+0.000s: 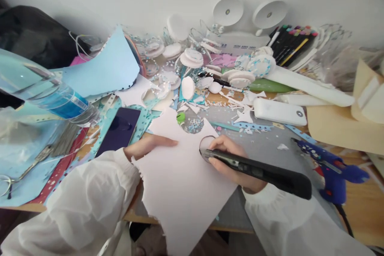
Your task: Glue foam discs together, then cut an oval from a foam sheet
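Observation:
A large white foam sheet [180,176] lies across the desk's front edge, with ragged cut edges and a round notch at its far side. My left hand [148,146] lies flat on the sheet's left part, fingers stretched out. My right hand [231,160] is wrapped round a black utility knife [261,172], whose tip touches a circle [207,146] marked at the sheet's right edge. White sleeves cover both forearms.
A dark phone [120,130] lies left of the sheet. A blue glue gun [327,168] rests at right, a white power bank [280,112] behind it. Scissors [18,176] and a water bottle [45,88] sit at left. Foam discs [192,58], scraps and markers [292,42] crowd the back.

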`<control>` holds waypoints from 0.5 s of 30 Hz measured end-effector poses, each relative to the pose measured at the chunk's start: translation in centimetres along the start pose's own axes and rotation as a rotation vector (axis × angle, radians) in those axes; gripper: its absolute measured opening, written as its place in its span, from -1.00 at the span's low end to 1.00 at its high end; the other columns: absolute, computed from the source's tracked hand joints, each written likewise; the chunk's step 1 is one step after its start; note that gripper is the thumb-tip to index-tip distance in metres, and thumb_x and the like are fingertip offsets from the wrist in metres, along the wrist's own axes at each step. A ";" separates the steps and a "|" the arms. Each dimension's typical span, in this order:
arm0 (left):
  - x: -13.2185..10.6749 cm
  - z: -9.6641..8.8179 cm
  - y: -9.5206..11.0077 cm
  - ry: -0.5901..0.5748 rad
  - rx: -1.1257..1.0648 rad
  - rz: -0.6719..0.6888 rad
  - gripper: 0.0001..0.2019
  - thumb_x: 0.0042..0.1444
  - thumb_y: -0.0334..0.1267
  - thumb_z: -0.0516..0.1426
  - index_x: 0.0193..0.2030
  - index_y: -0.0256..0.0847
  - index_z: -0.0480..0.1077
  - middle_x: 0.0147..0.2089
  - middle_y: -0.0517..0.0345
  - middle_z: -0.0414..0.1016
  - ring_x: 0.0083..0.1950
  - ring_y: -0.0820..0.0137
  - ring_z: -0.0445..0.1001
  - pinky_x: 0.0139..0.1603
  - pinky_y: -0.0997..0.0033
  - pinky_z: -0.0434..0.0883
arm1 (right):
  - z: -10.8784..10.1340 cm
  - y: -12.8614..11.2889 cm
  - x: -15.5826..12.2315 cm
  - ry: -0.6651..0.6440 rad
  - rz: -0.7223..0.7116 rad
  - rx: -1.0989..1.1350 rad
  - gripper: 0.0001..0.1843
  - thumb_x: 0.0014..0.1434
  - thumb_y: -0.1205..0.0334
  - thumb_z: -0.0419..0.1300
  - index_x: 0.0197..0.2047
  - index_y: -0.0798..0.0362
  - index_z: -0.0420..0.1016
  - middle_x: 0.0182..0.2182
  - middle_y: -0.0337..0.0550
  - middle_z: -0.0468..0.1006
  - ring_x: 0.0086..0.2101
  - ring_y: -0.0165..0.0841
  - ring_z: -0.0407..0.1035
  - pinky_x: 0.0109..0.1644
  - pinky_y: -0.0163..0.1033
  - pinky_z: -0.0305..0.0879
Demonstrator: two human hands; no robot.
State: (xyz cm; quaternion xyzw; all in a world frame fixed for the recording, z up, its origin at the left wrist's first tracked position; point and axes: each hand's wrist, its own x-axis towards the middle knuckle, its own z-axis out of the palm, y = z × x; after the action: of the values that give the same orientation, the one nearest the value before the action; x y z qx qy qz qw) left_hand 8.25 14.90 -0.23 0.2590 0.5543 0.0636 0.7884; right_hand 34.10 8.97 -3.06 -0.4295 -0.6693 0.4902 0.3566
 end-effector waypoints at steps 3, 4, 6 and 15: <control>0.0 0.2 0.2 0.029 -0.074 -0.045 -0.72 -0.19 -0.18 0.36 -0.37 -0.34 0.53 -0.45 -0.04 0.62 -0.51 0.17 0.57 -0.52 0.31 0.46 | -0.3 -0.5 0.2 -0.002 0.035 0.033 -0.88 0.20 0.21 0.15 -0.27 0.00 0.25 -0.44 -0.22 0.44 -0.48 -0.37 0.30 -0.44 -0.27 0.16; 0.1 0.2 0.2 0.037 -0.090 -0.053 -0.73 -0.20 -0.19 0.36 -0.38 -0.33 0.53 -0.46 -0.04 0.62 -0.51 0.16 0.57 -0.52 0.31 0.46 | -0.3 -0.5 0.2 -0.002 0.034 0.035 -0.88 0.20 0.21 0.16 -0.28 0.00 0.26 -0.44 -0.22 0.44 -0.48 -0.38 0.29 -0.44 -0.27 0.16; 0.2 0.1 0.1 0.044 -0.110 -0.072 -0.74 -0.21 -0.20 0.36 -0.39 -0.33 0.53 -0.46 -0.04 0.62 -0.50 0.15 0.58 -0.52 0.30 0.46 | -0.5 -0.5 0.3 -0.007 0.025 0.029 -0.90 0.18 0.22 0.16 -0.30 0.01 0.28 -0.45 -0.23 0.42 -0.48 -0.39 0.27 -0.43 -0.28 0.15; 0.1 0.4 0.2 0.009 -0.130 -0.097 -0.80 -0.22 -0.23 0.33 -0.42 -0.27 0.54 -0.46 -0.02 0.62 -0.45 0.12 0.58 -0.48 0.27 0.47 | -0.8 -0.3 0.7 -0.024 0.022 0.086 -0.92 0.15 0.27 0.16 -0.33 0.03 0.29 -0.50 -0.28 0.38 -0.51 -0.43 0.24 -0.45 -0.32 0.10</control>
State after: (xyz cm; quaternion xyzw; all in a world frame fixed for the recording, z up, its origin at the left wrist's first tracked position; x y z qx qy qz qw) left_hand 8.69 15.03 -0.12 0.1799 0.5643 0.0626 0.8033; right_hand 34.51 9.86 -2.49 -0.4154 -0.6472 0.5274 0.3612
